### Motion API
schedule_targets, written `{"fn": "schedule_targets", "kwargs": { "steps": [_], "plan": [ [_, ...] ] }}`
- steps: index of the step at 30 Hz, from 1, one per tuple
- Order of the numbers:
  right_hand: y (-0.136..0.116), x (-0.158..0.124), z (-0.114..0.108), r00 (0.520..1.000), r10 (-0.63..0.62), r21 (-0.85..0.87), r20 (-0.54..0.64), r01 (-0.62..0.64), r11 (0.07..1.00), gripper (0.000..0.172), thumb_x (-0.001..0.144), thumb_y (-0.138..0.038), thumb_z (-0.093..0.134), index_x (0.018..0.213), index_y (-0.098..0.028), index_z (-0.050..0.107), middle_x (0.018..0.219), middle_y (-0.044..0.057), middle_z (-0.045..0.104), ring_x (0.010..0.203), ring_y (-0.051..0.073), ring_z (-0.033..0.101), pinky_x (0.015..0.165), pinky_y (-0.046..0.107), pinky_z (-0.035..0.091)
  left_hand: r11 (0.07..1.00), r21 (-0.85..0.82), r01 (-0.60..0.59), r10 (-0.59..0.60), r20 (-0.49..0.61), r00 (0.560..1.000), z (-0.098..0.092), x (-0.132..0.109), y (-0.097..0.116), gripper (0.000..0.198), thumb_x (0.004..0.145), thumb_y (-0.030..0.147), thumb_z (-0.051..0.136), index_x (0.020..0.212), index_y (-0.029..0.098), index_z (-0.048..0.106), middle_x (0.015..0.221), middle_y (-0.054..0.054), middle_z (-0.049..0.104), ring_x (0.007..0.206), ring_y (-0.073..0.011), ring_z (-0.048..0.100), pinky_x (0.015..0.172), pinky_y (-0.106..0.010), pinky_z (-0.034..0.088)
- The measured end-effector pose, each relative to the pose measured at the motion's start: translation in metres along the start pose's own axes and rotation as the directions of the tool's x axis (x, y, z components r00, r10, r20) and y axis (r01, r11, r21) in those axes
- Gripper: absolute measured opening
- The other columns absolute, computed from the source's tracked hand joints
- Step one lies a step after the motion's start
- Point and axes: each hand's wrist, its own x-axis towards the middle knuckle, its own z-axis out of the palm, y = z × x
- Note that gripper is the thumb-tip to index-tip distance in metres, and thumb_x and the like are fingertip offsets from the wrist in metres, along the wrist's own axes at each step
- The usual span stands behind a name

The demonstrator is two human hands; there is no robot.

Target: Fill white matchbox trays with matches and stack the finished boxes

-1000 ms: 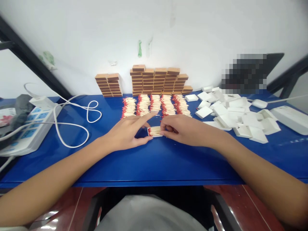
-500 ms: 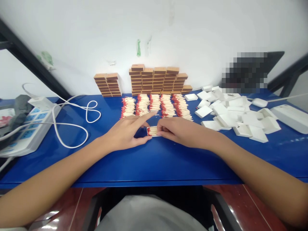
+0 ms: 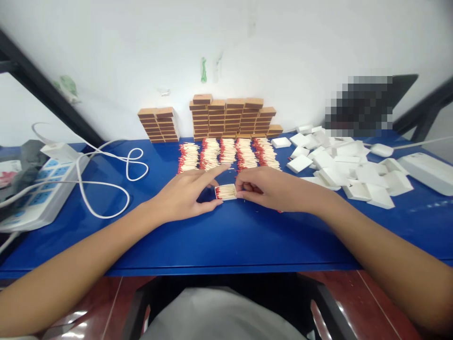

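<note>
A small white tray of red-tipped matches (image 3: 226, 191) lies on the blue table (image 3: 226, 241) between my hands. My left hand (image 3: 187, 194) pinches the tray's left end, thumb in front and forefinger stretched over the back. My right hand (image 3: 269, 188) rests at the tray's right end with its fingers curled and touching it. Just behind lie several rows of loose matches (image 3: 228, 153).
Brown matchbox stacks (image 3: 231, 118) stand against the wall, a smaller stack (image 3: 160, 124) to their left. A heap of empty white trays (image 3: 348, 170) lies at right. A power strip (image 3: 38, 191) and looped white cable (image 3: 106, 179) lie at left.
My right hand slid left over the tray, then drew back a little, and more of the matches show again. The left hand has stayed in place.
</note>
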Motion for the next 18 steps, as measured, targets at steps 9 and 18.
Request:
{"fn": "schedule_targets", "kwargs": {
  "steps": [9,18],
  "plan": [
    [0.001,0.005,0.008,0.996,-0.064,0.022,-0.054,0.065,0.998,0.005,0.095,-0.020,0.062,0.093,-0.021,0.066,0.075,-0.002,0.060,0.067,0.015,0.053,0.062,0.029,0.035,1.000,-0.009,-0.029,0.029,-0.032,0.999,0.002,0.000,0.001,0.075,0.099,0.036,0.072,0.165,0.029,0.038,0.118,-0.002,0.081,0.113,-0.0224,0.076,0.099,-0.035,0.058],
    [-0.007,0.008,0.019,0.969,-0.219,0.065,-0.112,0.227,0.972,0.020,0.102,-0.018,0.057,0.115,-0.022,0.072,0.094,0.004,0.070,0.080,0.018,0.061,0.074,0.031,0.043,0.999,-0.016,-0.050,0.049,-0.053,0.997,0.003,-0.001,0.002,0.074,0.100,0.040,0.071,0.166,0.029,0.038,0.119,-0.004,0.080,0.111,-0.0237,0.077,0.099,-0.037,0.060]
  ]
}}
